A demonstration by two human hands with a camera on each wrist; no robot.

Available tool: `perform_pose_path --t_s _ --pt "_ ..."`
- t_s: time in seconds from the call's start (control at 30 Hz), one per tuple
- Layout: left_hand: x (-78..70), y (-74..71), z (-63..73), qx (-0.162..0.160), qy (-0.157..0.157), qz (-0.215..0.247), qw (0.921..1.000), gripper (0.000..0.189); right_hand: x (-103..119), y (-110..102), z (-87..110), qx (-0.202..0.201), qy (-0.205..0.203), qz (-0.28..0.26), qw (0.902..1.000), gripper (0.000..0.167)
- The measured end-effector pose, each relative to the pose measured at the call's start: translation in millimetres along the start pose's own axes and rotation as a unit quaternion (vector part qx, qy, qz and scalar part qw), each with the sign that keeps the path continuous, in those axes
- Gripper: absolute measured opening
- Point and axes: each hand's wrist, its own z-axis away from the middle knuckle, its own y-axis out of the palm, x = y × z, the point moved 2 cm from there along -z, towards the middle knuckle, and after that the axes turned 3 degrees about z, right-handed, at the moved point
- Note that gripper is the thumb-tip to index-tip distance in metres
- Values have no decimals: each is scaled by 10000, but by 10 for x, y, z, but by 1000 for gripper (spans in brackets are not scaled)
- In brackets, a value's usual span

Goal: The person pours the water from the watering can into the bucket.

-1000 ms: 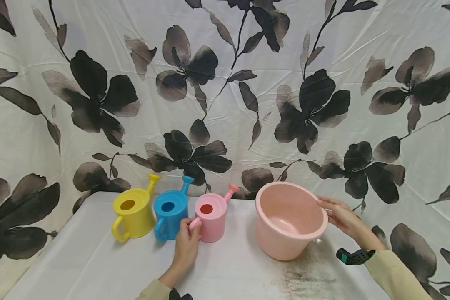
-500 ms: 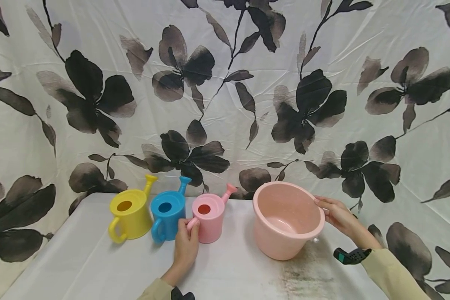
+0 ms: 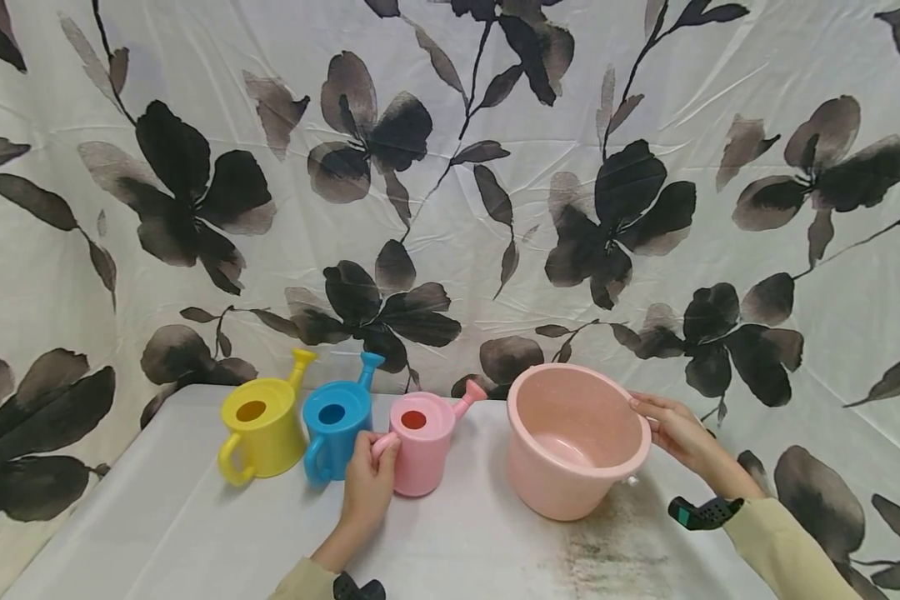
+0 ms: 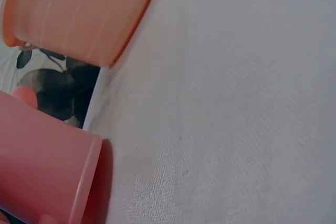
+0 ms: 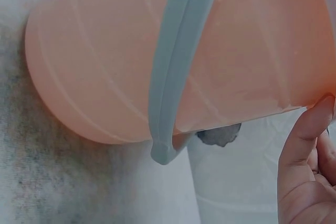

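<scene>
In the head view, my left hand (image 3: 367,483) grips the handle of a pink watering can (image 3: 422,446), which leans slightly to the right. The left wrist view shows the pink can's lower side (image 4: 47,161) close up, with a dark shadow beside its base. My right hand (image 3: 678,433) pinches the right rim of a pink bucket (image 3: 570,492) with a wide open top. A pale carrying handle (image 5: 170,77) hangs along the bucket's side in the right wrist view. Next to the left hand stands a blue watering can (image 3: 337,437), with a yellow one (image 3: 270,437) further left.
The things stand on a table with a white cloth (image 3: 157,517). A dark brownish stain (image 3: 615,554) marks the cloth in front of the bucket. Behind rises a white curtain with dark flowers (image 3: 495,250).
The pink watering can has shifted slightly toward me and its spout has tipped down to the right, moving with my left hand. My right hand and the bucket have stayed put.
</scene>
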Motion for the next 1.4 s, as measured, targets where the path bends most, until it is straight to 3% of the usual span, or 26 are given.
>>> perform_pose_path --t_s 0.33,0.87,1.4 --pt "-109 -124 66 239 -211 91 9995 22 -14 -1 -12 117 -123 36 9998 69" --pt "-533 -330 37 396 -145 108 9991 23 11 6 -16 -12 18 23 10000 70" --pt "-941 -465 23 540 376 46 9978 22 53 11 -26 -62 -79 40 9999 67"
